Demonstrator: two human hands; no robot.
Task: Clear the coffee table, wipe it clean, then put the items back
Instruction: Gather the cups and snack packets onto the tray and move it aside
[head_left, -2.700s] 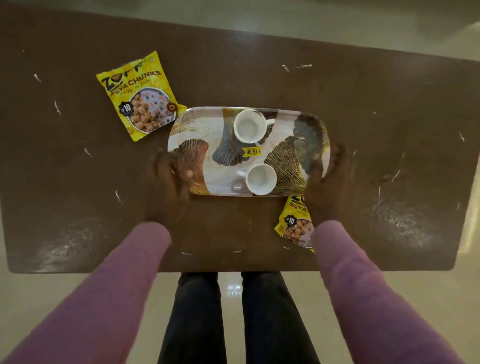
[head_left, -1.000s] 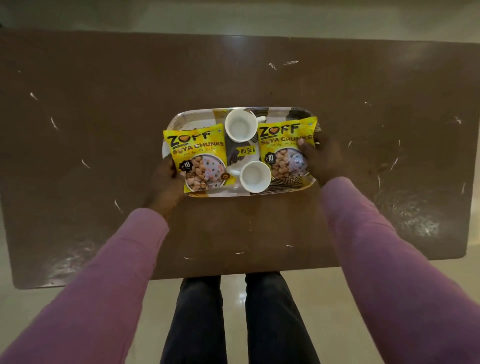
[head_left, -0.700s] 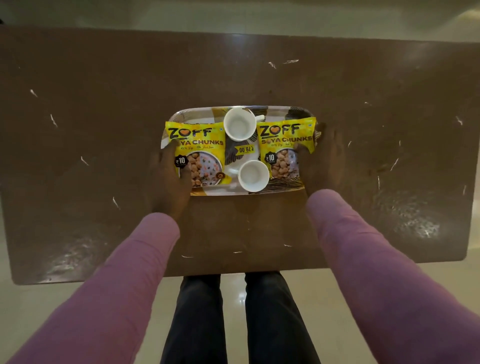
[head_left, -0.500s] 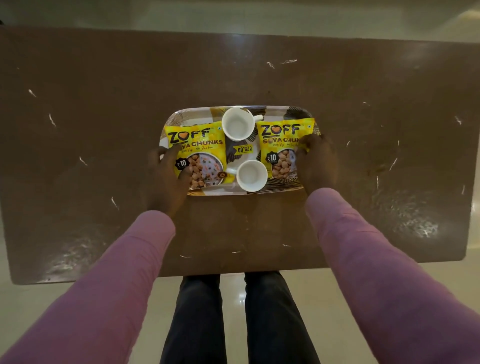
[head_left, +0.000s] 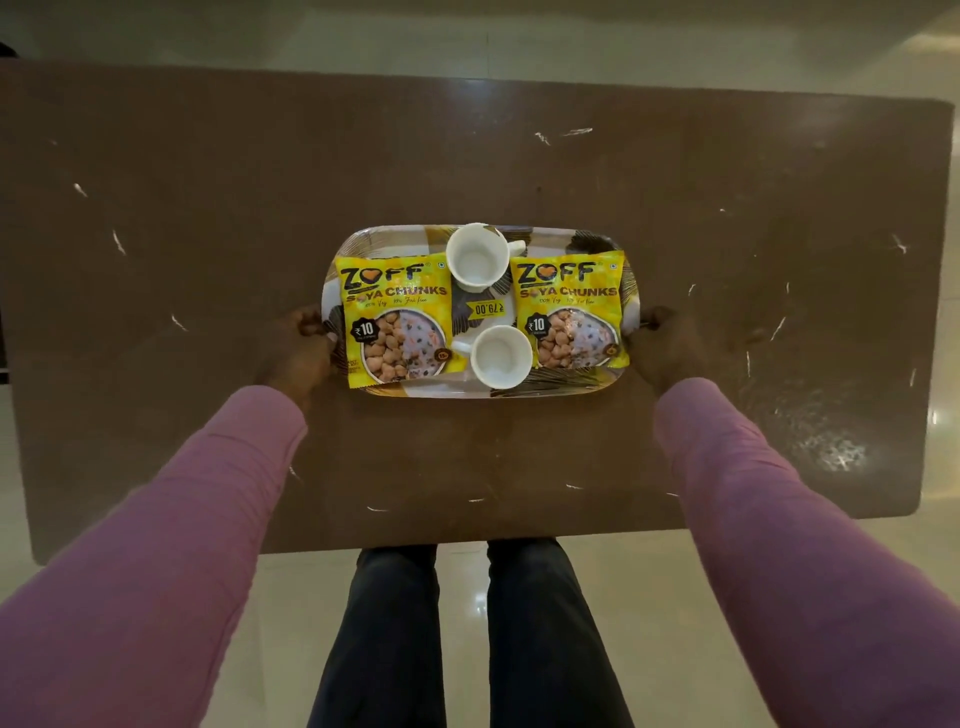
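A patterned oblong tray (head_left: 395, 240) sits in the middle of the brown coffee table (head_left: 208, 208). On it lie two yellow soya chunk packets, one on the left (head_left: 392, 317) and one on the right (head_left: 569, 309). Two empty white cups stand between them, one at the back (head_left: 477, 256) and one at the front (head_left: 501, 357). My left hand (head_left: 298, 353) grips the tray's left end. My right hand (head_left: 662, 351) grips its right end. Whether the tray is lifted off the table I cannot tell.
Small white scraps (head_left: 118, 241) are scattered over the table top, more of them on the right (head_left: 779, 327). A pale shiny floor (head_left: 467, 31) surrounds the table. My dark-trousered legs (head_left: 467, 623) stand at the near edge.
Both packets went from the table onto the tray. My hands then slid off the packets outward to the tray's two ends and now grip them.
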